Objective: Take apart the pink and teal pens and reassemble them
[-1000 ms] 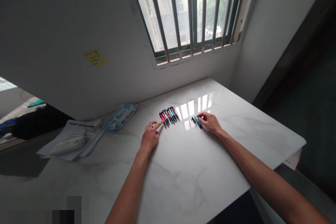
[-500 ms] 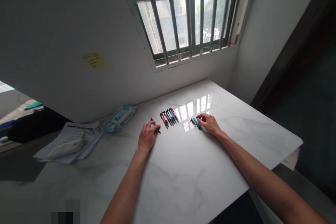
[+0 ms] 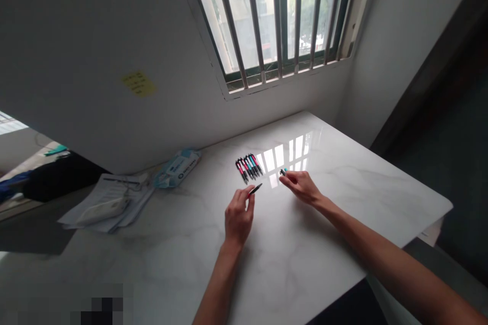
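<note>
My left hand point(image 3: 238, 216) is lifted above the white marble table point(image 3: 290, 259) and pinches a red and black pen point(image 3: 254, 189) between thumb and fingertips, tip pointing right. A row of several red and teal pens point(image 3: 248, 166) lies side by side just beyond it. My right hand point(image 3: 302, 186) rests on the table to the right of the row, fingers closed on a teal pen point(image 3: 283, 172) whose end sticks out to the left.
A blue wet-wipe pack point(image 3: 177, 167) lies at the back left near the wall. Papers with a white object point(image 3: 107, 205) sit further left. A barred window point(image 3: 278, 15) is behind the table, a yellow sticky note point(image 3: 139, 84) on the wall.
My left hand picked one red pen from the left end of the row, lifted it and moved right toward my right hand. My right hand gathered up the teal pen.
</note>
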Tool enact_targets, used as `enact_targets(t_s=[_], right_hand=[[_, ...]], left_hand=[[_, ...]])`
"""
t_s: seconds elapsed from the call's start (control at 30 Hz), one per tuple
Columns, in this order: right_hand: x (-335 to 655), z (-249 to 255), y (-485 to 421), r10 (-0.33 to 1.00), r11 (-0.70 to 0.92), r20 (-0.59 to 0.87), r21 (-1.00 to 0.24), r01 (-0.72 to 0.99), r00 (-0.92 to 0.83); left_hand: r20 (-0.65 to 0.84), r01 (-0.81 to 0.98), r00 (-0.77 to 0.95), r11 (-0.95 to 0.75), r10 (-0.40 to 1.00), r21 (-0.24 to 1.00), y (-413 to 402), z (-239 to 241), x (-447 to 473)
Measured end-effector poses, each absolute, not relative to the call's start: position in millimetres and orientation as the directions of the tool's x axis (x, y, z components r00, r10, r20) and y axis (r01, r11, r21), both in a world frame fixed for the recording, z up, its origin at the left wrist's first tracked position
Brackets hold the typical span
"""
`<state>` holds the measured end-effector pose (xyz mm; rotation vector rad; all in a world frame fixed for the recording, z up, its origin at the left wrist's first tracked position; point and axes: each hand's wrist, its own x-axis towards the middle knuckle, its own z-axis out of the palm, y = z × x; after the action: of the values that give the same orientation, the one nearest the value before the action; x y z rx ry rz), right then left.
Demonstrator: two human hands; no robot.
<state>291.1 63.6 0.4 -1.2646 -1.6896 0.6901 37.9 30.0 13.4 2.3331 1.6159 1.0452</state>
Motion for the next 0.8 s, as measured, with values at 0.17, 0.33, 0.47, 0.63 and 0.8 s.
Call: enact_targets(t_s=[0.17, 0.33, 0.47, 0.63, 0.8], right_hand=[[276, -1, 54, 0.931, 0.347, 0.263, -0.853, 0.391, -0.253], [270, -1, 54, 0.938, 0.311, 0.221, -0.875, 0.370, -0.267], [270, -1, 55, 0.929, 0.335, 0.230, -0.855, 0.395, -0.290], [271, 0, 54, 0.917, 0.356, 0.239, -0.851, 0.386, -0.320], [273, 4, 54, 0.895, 0.389, 0.293, -0.882, 0.268, -0.336]], left_hand=[[0.417, 0.731, 0.288, -0.479, 0.862, 0.486, 12, 5, 61], [0.381, 0.689, 0.318, -0.487, 0.868, 0.537, 7, -4, 64], [0.350, 0.650, 0.269, -0.437, 0.897, 0.622, 7, -5, 63], [0.270, 0.535, 0.185, -0.327, 0.945, 0.779, 6, 1, 66], [0.176, 0.493, 0.141, -0.223, 0.974, 0.841, 6, 5, 67]])
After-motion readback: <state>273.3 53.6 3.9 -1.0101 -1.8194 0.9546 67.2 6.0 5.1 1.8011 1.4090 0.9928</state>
